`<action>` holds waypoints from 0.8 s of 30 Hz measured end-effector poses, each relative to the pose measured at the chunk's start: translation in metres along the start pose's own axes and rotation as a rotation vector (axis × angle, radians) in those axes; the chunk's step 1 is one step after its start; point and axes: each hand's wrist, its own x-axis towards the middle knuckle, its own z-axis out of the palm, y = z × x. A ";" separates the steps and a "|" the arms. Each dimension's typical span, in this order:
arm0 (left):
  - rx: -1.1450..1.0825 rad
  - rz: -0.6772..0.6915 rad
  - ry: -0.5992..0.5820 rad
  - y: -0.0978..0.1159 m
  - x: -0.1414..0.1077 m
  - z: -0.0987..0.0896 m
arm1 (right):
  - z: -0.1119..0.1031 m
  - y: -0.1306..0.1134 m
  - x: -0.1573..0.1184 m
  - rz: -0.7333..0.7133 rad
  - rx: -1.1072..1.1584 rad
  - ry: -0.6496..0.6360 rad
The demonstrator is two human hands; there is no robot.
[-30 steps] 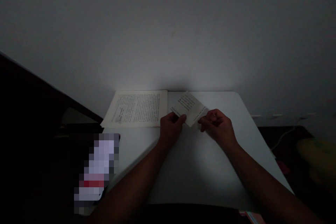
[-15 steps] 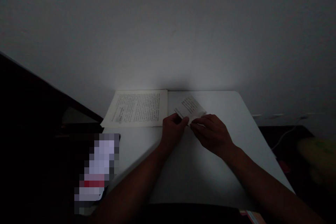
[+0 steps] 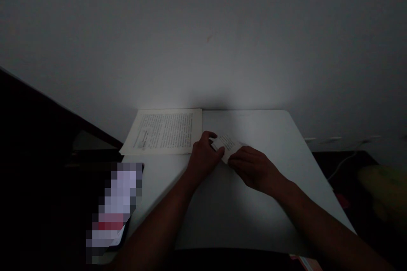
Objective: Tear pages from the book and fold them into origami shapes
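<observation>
A small folded piece of printed paper (image 3: 229, 144) is held between my two hands, just above the white table. My left hand (image 3: 206, 152) pinches its left side, thumb on top and index finger curled behind. My right hand (image 3: 251, 163) grips the right and near edge with its fingers pressed together. Dark lines of text show on the paper's upper face. Its underside and the right fingertips are partly hidden.
Printed sheets (image 3: 165, 131) lie at the table's back left. A phone with a blurred screen (image 3: 117, 203) rests at the left edge of the white table (image 3: 270, 127). Behind rises a pale wall (image 3: 210, 42). A white cable (image 3: 345, 161) hangs at right, near a yellowish object (image 3: 384, 194).
The paper has come lower and nearer, and less of its face shows. My left hand has shifted slightly left with its index finger raised; the right fingers have closed further over the edge.
</observation>
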 end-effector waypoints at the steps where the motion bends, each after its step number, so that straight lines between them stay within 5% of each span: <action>1: 0.051 0.008 0.001 0.001 -0.001 -0.002 | 0.000 -0.001 0.000 -0.004 0.009 -0.029; 12: 0.479 0.139 -0.011 -0.005 -0.001 -0.006 | 0.006 -0.008 0.005 0.009 -0.023 -0.219; 24: 0.561 0.350 -0.127 -0.006 -0.004 -0.002 | 0.008 -0.018 -0.019 0.059 0.033 -0.066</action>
